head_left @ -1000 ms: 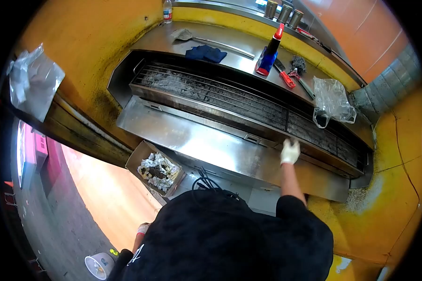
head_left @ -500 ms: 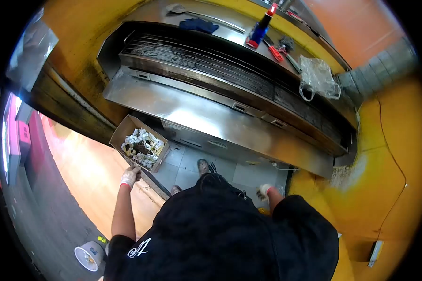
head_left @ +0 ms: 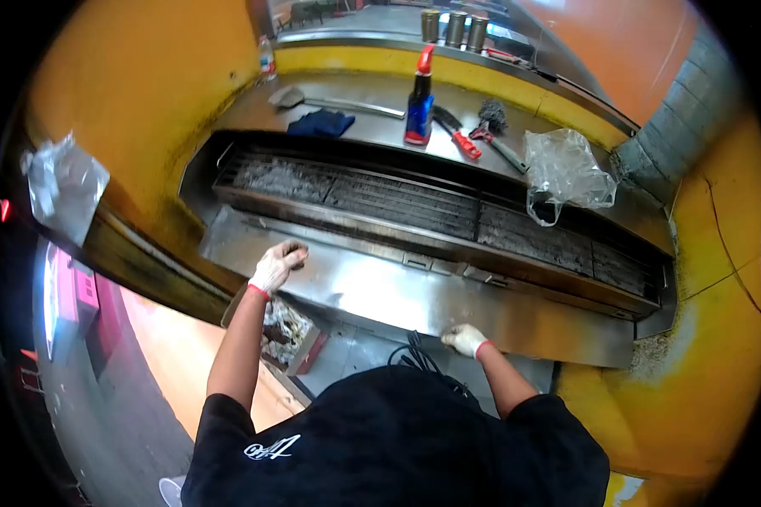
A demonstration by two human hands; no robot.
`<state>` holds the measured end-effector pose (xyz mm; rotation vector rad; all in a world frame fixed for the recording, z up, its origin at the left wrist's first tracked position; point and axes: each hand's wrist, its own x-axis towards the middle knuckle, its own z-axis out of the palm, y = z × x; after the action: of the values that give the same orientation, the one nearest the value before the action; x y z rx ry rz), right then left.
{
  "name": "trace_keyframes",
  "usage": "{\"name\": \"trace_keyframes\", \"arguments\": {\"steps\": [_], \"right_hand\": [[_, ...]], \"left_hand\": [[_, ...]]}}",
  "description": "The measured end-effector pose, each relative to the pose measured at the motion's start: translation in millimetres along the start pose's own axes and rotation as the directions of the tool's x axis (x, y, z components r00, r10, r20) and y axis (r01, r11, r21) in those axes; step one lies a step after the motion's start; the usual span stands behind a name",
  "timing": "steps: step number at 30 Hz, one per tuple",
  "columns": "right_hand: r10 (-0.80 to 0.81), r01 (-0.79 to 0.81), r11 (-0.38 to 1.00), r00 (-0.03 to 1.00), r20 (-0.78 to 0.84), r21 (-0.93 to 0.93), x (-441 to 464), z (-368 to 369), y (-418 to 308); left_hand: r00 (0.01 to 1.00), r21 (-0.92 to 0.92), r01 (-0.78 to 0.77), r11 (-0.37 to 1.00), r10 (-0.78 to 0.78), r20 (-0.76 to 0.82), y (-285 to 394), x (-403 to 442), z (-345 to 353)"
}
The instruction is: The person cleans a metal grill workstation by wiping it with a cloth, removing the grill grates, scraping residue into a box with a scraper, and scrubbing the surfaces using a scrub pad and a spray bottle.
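My left hand (head_left: 279,264), in a white glove with a red cuff, is over the left part of the steel ledge (head_left: 355,279), fingers curled together; whether they hold something small is unclear. My right hand (head_left: 465,340), gloved too, is at the ledge's front edge with its fingers bent inward, their tips hard to make out. Beyond both hands lies the long grill trough (head_left: 397,198) with sooty grates. Below my left hand, partly hidden by the arm, is a cardboard box (head_left: 310,351) of crumpled paper.
On the back counter are a scraper (head_left: 347,103), a dark blue cloth (head_left: 321,124), a spray bottle (head_left: 419,106), a red-handled tool (head_left: 465,144), steel wool (head_left: 492,115) and a clear plastic bag (head_left: 566,169). A duct (head_left: 676,114) stands at the right; cans (head_left: 454,31) line the sill.
My left hand has risen from beside the cardboard box to over the ledge. My right hand has come up from low at the right to the ledge's edge. The view has tilted up again.
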<state>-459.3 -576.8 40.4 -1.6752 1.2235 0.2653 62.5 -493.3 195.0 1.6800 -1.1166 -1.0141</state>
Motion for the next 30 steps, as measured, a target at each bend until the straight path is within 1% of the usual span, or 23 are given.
{"name": "trace_keyframes", "arguments": {"steps": [1, 2, 3, 5, 6, 7, 8, 10, 11, 13, 15, 16, 17, 19, 21, 23, 24, 25, 26, 27, 28, 29, 30], "right_hand": [[0.029, -0.032, 0.996, 0.999, -0.044, -0.082, 8, 4, 23], [0.065, -0.069, 0.996, 0.996, -0.053, -0.065, -6, 2, 30], [0.123, -0.135, 0.974, 0.989, -0.079, -0.184, 8, 14, 66], [0.140, -0.162, 0.966, 0.983, -0.123, -0.199, 16, 40, 128], [0.174, -0.187, 0.967, 0.981, -0.088, -0.171, 2, 40, 133], [0.206, -0.211, 0.963, 0.977, -0.046, -0.168, 16, 62, 177], [0.238, -0.243, 0.964, 0.970, -0.050, -0.110, -5, 58, 172], [0.322, -0.322, 0.947, 0.946, 0.027, -0.017, -41, 48, 168], [0.383, -0.391, 0.918, 0.918, 0.108, 0.064, -45, 42, 163], [0.397, -0.408, 0.903, 0.912, 0.101, 0.136, -44, 59, 190], [0.418, -0.426, 0.880, 0.905, 0.083, 0.209, -40, 50, 197], [0.401, -0.407, 0.891, 0.913, 0.076, 0.199, -40, 45, 201], [0.383, -0.389, 0.902, 0.921, 0.069, 0.188, -47, 35, 194], [0.381, -0.399, 0.896, 0.916, 0.124, 0.197, -52, -13, 164], [0.061, -0.059, 0.998, 0.996, 0.070, -0.037, -49, -71, 130], [0.012, -0.012, 0.999, 1.000, -0.014, -0.053, -74, -165, 44], [-0.091, 0.091, 0.996, 0.990, -0.110, -0.005, -77, -202, 14], [-0.217, 0.242, 0.968, 0.940, -0.261, 0.066, -71, -237, -11], [-0.315, 0.389, 0.915, 0.852, -0.419, 0.103, -59, -270, -33], [-0.373, 0.511, 0.853, 0.740, -0.559, 0.107, -41, -302, -55], [-0.398, 0.590, 0.804, 0.625, -0.672, 0.073, -19, -335, -77], [-0.394, 0.620, 0.785, 0.516, -0.761, 0.014, 6, -369, -97], [-0.373, 0.612, 0.790, 0.431, -0.821, -0.037, 35, -402, -118]], "left_hand": [[0.997, -0.014, -0.079, 0.997, 0.079, -0.010, 42, 22, 11], [0.986, 0.112, -0.169, 0.979, 0.169, 0.009, 65, 56, 13], [0.971, 0.132, -0.228, 0.965, 0.236, -0.046, 93, 82, 23], [0.940, 0.130, -0.324, 0.937, 0.335, -0.073, 135, 151, 38], [0.887, 0.277, -0.402, 0.873, 0.446, -0.117, 169, 173, 50], [0.870, 0.363, -0.393, 0.845, 0.470, -0.153, 201, 191, 66], [0.857, 0.470, -0.358, 0.807, 0.484, -0.178, 233, 206, 81], [0.837, 0.317, -0.444, 0.838, 0.514, -0.187, 235, 294, 97], [0.827, 0.107, -0.522, 0.846, 0.532, -0.179, 253, 312, 117], [0.818, -0.029, -0.555, 0.831, 0.540, -0.197, 274, 338, 148], [0.847, -0.123, -0.532, 0.838, 0.525, -0.087, 291, 352, 167], [0.891, -0.071, -0.450, 0.890, 0.441, -0.108, 293, 365, 173], [0.888, -0.137, -0.448, 0.883, 0.423, -0.178, 304, 357, 186], [0.840, -0.075, -0.503, 0.861, 0.466, -0.276, 305, 370, 185], [0.834, 0.101, -0.430, 0.897, 0.437, -0.336, 311, 366, 179], [0.800, 0.095, -0.511, 0.855, 0.513, -0.310, 293, 360, 171], [0.799, -0.068, -0.561, 0.825, 0.519, -0.303, 281, 346, 166], [0.805, -0.139, -0.548, 0.825, 0.474, -0.357, 278, 310, 164], [0.746, -0.135, -0.633, 0.762, 0.554, -0.368, 284, 268, 165], [0.754, -0.217, -0.639, 0.738, 0.545, -0.367, 266, 244, 157], [0.764, -0.316, -0.637, 0.703, 0.521, -0.381, 251, 213, 155], [0.815, -0.313, -0.565, 0.764, 0.459, -0.353, 207, 206, 133], [0.829, -0.334, -0.543, 0.771, 0.427, -0.362, 209, 156, 140]]}}
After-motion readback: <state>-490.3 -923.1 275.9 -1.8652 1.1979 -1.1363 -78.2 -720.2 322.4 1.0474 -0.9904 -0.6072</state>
